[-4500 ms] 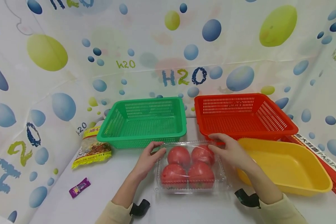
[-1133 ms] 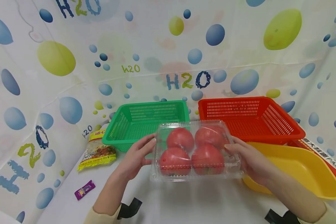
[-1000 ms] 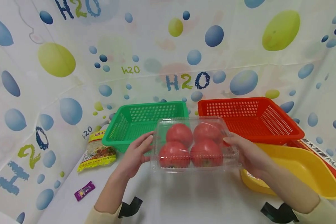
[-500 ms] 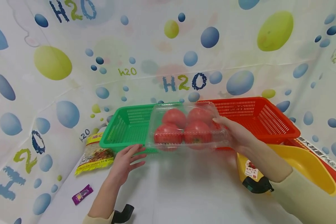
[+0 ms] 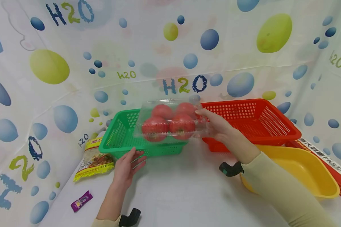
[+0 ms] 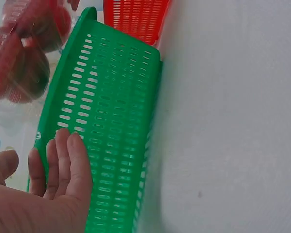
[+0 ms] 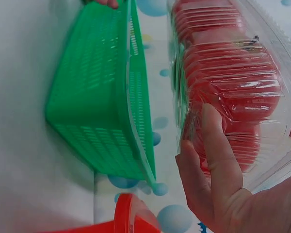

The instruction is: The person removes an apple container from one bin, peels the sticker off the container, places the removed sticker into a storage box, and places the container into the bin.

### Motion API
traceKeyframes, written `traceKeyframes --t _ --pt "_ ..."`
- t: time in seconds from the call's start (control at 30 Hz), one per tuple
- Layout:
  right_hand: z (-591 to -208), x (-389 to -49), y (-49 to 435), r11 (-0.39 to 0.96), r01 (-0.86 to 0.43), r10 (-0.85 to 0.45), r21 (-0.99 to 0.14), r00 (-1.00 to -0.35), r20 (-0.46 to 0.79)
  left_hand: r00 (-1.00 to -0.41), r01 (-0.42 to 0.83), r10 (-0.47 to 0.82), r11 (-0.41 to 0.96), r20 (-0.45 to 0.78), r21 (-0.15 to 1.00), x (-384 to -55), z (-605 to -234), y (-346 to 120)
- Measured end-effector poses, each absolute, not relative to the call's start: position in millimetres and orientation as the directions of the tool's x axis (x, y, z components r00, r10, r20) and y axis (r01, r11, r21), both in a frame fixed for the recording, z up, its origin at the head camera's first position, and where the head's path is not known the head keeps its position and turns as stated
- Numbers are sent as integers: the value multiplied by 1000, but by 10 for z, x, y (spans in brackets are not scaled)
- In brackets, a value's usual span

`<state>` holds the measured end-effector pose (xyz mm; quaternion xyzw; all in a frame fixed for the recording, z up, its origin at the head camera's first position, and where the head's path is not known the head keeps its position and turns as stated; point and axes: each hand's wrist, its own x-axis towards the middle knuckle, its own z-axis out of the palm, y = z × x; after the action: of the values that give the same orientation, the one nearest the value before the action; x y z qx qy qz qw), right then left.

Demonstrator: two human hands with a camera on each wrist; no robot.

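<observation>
A clear plastic clamshell box of tomatoes hangs in the air above the green basket. My right hand grips the box by its right end; in the right wrist view, fingers press on the clear plastic. My left hand is off the box, its fingers straight, close to the front wall of the green basket. The left wrist view shows those fingers in front of the slotted green wall. The box covers much of the basket's inside.
To the right of the green basket stands a red basket, with a yellow basin before it. A red pasta box lies at the far right. On the left are a yellow food bag and a small purple packet.
Both hands lifted the tomato box off the table. The left hand then let go and dropped lower, while the right hand carried the box up and leftward, over the green basket.
</observation>
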<state>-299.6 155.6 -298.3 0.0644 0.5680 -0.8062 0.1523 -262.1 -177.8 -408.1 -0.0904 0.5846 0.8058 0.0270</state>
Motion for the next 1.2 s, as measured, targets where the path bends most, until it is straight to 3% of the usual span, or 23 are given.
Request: traceKeyframes --t 0.3,0.57,0.77,1.2 --pt "-2997 -3228 1347 -254 319 -164 -913 -945 -284 -981 -135 -88 -346 -175 928 -2642 -4157 -1796" --pt "-3032 -3437 1151 -222 348 -147 -911 -935 -321 -971 -81 -149 -539 -189 838 -2666 -4152 -1800" --pt "-3067 -3626 1009 -185 329 -151 -926 -940 -304 -973 -53 -153 -588 -175 807 -2692 -4108 -1788" --pt "-3224 -3898 660 -236 394 -124 -888 -919 -375 -973 -39 -139 -687 -183 726 -2731 -4110 -1795"
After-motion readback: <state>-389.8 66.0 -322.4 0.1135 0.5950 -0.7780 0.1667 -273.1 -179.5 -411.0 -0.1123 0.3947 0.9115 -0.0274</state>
